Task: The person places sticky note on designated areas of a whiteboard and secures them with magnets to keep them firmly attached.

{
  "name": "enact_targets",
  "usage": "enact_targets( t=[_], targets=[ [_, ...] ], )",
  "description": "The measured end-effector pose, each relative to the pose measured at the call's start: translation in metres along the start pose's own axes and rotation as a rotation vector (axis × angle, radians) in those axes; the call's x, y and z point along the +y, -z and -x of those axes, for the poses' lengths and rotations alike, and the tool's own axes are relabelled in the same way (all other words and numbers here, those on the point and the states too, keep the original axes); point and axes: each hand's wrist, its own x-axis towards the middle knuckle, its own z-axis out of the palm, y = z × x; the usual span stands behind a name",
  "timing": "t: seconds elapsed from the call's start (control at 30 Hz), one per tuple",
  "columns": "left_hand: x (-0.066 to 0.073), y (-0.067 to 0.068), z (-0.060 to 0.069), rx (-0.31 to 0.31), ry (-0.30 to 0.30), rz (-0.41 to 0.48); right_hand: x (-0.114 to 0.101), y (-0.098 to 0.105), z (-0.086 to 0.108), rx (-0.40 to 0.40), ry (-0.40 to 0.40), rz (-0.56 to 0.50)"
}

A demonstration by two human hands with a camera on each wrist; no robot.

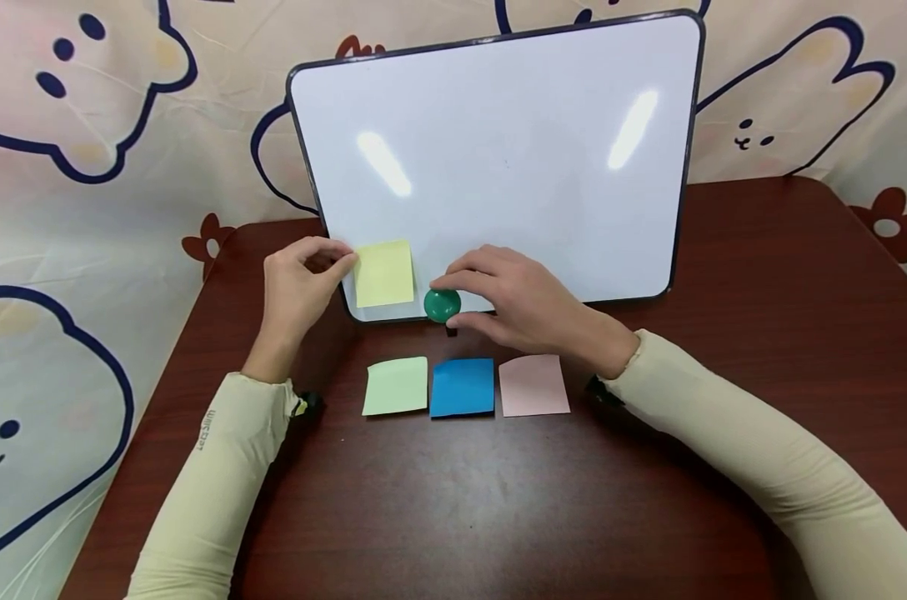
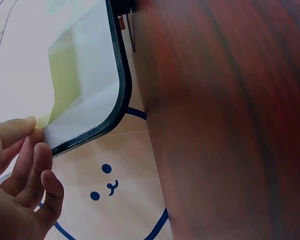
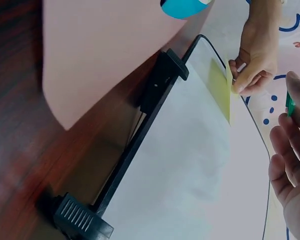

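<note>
My left hand [image 1: 298, 279] pinches the left edge of a yellow sticky note [image 1: 384, 273] between thumb and finger. The note is at the lower left corner of a whiteboard [image 1: 513, 158]; in the left wrist view the yellow sticky note [image 2: 64, 80] stands out from the board at the pinched edge. My right hand [image 1: 524, 304] holds a round green magnet [image 1: 442, 306] between thumb and fingers, in front of the board's lower edge, to the right of the note. In the right wrist view only a sliver of the green magnet [image 3: 289, 104] shows.
On the dark wood table [image 1: 468, 500], a pale green note [image 1: 396, 387], a blue note [image 1: 463, 387] and a pink note [image 1: 533, 386] lie in a row before the board. Black stand feet [image 3: 82, 217] support the board's lower edge. A cartoon-print cloth [image 1: 48, 233] hangs behind.
</note>
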Motion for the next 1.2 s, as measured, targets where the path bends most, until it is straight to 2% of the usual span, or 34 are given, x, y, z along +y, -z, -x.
enact_targets(
  t=[0.17, 0.53, 1.2],
  targets=[
    [-0.003, 0.001, 0.000, -0.005, -0.016, 0.005, 0.000, 0.000, -0.003, 0.041, -0.034, -0.012],
    [-0.006, 0.001, 0.000, -0.019, -0.036, 0.006, 0.002, -0.003, -0.015, 0.069, -0.105, -0.018],
    [-0.010, 0.003, -0.001, -0.031, -0.049, 0.008, 0.003, -0.013, -0.040, 0.062, -0.166, -0.011]
  ],
)
